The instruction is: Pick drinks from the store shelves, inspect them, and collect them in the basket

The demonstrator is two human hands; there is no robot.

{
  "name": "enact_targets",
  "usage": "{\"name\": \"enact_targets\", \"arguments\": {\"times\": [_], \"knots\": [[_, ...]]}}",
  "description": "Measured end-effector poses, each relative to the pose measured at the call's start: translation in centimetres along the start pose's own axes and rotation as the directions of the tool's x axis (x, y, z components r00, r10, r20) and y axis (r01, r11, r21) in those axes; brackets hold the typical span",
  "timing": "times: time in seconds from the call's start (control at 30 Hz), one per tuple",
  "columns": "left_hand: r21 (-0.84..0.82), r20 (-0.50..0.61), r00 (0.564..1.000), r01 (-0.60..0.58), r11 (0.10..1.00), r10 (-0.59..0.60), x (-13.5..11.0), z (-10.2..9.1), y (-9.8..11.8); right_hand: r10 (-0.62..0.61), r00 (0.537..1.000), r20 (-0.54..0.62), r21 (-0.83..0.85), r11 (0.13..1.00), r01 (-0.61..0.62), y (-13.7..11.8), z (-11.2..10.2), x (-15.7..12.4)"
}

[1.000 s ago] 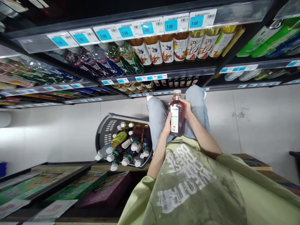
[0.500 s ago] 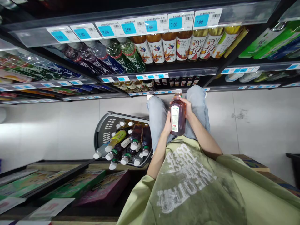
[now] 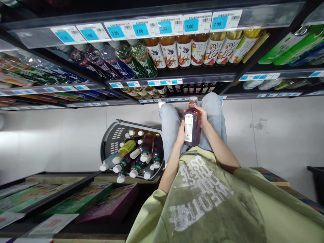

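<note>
Between my knees I hold a dark reddish-brown drink bottle (image 3: 195, 130) with a white cap and a pale label facing me. My left hand (image 3: 181, 132) grips its left side near the base. Around its upper right side wraps my right hand (image 3: 201, 116); some of its fingers are hidden behind the bottle. To the left of my legs, a grey shopping basket (image 3: 107, 135) stands tilted on the floor, filled with several bottles lying on their sides, among them a yellow-labelled bottle (image 3: 127, 148) and dark ones with green-banded necks.
Ahead runs a drinks shelf (image 3: 202, 79) with several rows of bottles and blue price tags. Behind the basket, a low shelf holds green boxes (image 3: 83, 199) and a pink box (image 3: 113, 202). Grey floor tiles (image 3: 275, 135) extend to the right.
The view has shifted very slightly. Both hands keep the same hold on the bottle, and the basket's contents look unchanged.
</note>
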State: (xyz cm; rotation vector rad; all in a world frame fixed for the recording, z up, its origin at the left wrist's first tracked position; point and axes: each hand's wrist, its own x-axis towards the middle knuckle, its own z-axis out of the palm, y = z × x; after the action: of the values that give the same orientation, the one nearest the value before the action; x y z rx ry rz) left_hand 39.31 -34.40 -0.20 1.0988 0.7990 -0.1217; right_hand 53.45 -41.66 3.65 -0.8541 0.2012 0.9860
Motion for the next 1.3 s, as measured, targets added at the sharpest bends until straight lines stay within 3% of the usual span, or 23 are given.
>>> {"name": "enact_targets", "arguments": {"times": [0.17, 0.47, 0.63, 0.87, 1.07, 1.3], "knots": [[-0.043, -0.065, 0.997, 0.028, 0.999, -0.031, 0.0, 0.0, 0.1, 0.01, 1.0, -0.01, 0.008, 1.0, -0.01, 0.2, -0.3, 0.1], [-0.084, -0.05, 0.996, -0.082, 0.993, 0.078, -0.8, 0.7, 1.4, -0.033, 0.998, 0.055, 0.034, 0.999, 0.032, 0.2, -0.4, -0.2], [-0.086, -0.062, 0.996, -0.07, 0.994, 0.065, -0.6, 0.7, 1.4, -0.045, 0.998, 0.052, 0.03, 0.999, 0.043, 0.3, -0.4, -0.1], [0.047, -0.031, 0.992, -0.118, 0.992, 0.12, -0.9, 0.1, 2.0, -0.082, 0.997, -0.006, 0.067, 0.994, 0.083, 0.3, -1.0, 0.4], [0.251, 0.01, 0.972, -0.231, 0.94, 0.237, -1.6, -0.3, 2.6, -0.175, 0.976, -0.133, 0.047, 0.982, 0.183, 0.1, -1.7, 1.0], [0.366, 0.026, 0.979, -0.197, 0.91, 0.201, -1.4, -0.5, 1.8, -0.158, 0.97, -0.183, 0.019, 0.986, 0.164, 0.4, -2.3, 1.4]]}}
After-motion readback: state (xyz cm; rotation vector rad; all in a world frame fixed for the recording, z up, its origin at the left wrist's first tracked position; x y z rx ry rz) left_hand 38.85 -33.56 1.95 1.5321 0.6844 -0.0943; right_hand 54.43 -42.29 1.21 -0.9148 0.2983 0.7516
